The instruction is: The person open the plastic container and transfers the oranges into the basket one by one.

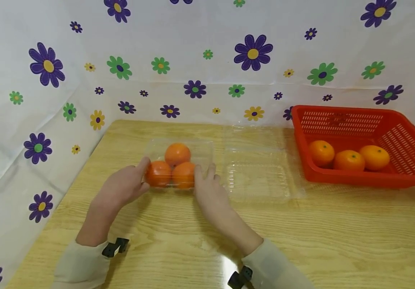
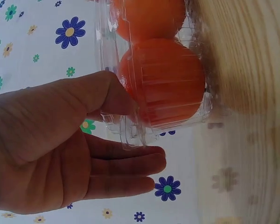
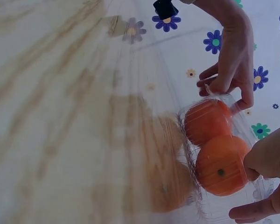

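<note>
A clear plastic box (image 1: 203, 149) holds three oranges (image 1: 177, 154) on the table, its clear lid lying over the fruit. My left hand (image 1: 120, 185) pinches the box's near left corner. In the left wrist view, the bent thumb (image 2: 114, 95) touches the plastic rim, while several fingers (image 2: 126, 165) stretch out below, apart from the box. My right hand (image 1: 212, 196) grips the near right corner, with its thumb (image 3: 259, 165) against the plastic beside an orange (image 3: 221, 165). Whether the lid's rim is fully seated cannot be told.
Right of the filled box, another clear plastic box (image 1: 258, 180) lies unfolded with its lid towards the back. A red basket (image 1: 337, 176) at the right holds three oranges (image 1: 349, 160). Flower-patterned cloth (image 1: 221, 68) hangs behind the wooden table (image 1: 178, 237) and along its left side.
</note>
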The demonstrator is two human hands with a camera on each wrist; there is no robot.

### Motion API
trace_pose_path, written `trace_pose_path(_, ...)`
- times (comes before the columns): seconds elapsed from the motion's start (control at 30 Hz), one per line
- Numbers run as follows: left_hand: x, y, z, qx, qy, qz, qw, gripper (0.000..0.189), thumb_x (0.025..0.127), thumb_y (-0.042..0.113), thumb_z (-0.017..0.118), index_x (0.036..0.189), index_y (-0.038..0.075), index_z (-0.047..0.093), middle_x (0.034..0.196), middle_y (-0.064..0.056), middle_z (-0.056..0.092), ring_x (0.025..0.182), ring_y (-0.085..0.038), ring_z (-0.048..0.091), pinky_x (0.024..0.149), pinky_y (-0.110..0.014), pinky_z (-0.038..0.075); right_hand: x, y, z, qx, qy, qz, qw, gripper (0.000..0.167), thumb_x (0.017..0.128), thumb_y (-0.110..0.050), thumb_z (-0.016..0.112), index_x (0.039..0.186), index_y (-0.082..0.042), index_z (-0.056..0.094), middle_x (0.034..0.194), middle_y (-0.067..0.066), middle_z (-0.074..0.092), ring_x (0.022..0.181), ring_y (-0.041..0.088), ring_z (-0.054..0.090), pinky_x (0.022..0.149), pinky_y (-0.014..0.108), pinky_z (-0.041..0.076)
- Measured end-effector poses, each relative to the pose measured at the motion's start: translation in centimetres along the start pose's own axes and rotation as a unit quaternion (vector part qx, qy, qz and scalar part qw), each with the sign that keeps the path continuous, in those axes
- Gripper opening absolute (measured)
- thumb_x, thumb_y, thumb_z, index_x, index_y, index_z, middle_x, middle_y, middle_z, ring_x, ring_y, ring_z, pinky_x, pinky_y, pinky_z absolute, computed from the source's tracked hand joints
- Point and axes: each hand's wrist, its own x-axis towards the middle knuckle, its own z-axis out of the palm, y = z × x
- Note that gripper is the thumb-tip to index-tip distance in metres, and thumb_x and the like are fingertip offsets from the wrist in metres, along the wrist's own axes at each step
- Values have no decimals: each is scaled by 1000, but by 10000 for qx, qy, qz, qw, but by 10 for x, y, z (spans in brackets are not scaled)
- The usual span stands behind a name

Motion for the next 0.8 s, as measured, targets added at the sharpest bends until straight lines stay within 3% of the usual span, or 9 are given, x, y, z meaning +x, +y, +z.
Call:
trace_pose_path(0.17,0,3,0,25,147,138,9998,35,84,2,66,110,2,42,71,-10,52,62,-24,49,57,-36,42,1,0,-1,-94,164,-124,9997,39,94,7,53,131,-1,44,125,38,49,80,39,65,50,42,54)
trace_pose_path(0.33,0,10,-1,73,157,94,9998,36,84,-1,67,109,1,42,66,-9,52,57,-24,50,55,-39,44,1,3,0,-269,424,-359,9981,38,92,5,60,127,1,47,119,38,54,73,37,66,48,39,54)
trace_pose_path(0.43,-1,17,7,409,439,-70,9982,36,85,-4,66,111,-2,41,64,-13,52,53,-26,52,49,-41,45,2,5,2,-363,560,-444,9968,40,89,-4,69,123,0,48,116,37,56,70,34,66,47,36,53)
trace_pose_path(0.5,-3,24,16,1024,919,-40,9905,32,88,-7,64,112,-6,44,62,-17,52,49,-28,52,43,-40,45,2,6,3,-387,608,-483,9962,44,86,-9,74,121,0,49,114,36,57,67,33,66,46,35,53)
trace_pose_path(0.6,-5,33,29,1934,1835,-4,9638,24,90,-12,58,111,-11,48,61,-23,53,44,-30,52,36,-38,44,2,6,3,-379,622,-506,9961,46,85,-13,77,119,0,49,112,34,58,66,31,66,45,33,52)
trace_pose_path(0.67,-6,36,33,2172,2150,-38,9522,20,91,-13,56,111,-12,50,63,-26,55,44,-31,52,36,-37,45,3,6,2,-395,666,-514,9957,46,85,-14,77,118,-1,49,112,34,58,65,31,66,45,33,52)
trace_pose_path(0.7,-6,36,35,2160,2170,-86,9520,20,92,-14,55,112,-13,50,65,-29,55,44,-32,53,36,-38,45,3,6,2,-408,701,-521,9953,46,84,-14,78,118,-1,50,112,34,58,65,31,66,45,33,52)
trace_pose_path(0.8,-6,36,36,1755,1877,-307,9659,24,93,-14,50,117,-14,46,72,-34,54,44,-33,53,37,-41,47,3,6,1,-479,780,-539,9943,46,83,-14,78,117,-1,50,111,34,59,65,31,66,45,34,52)
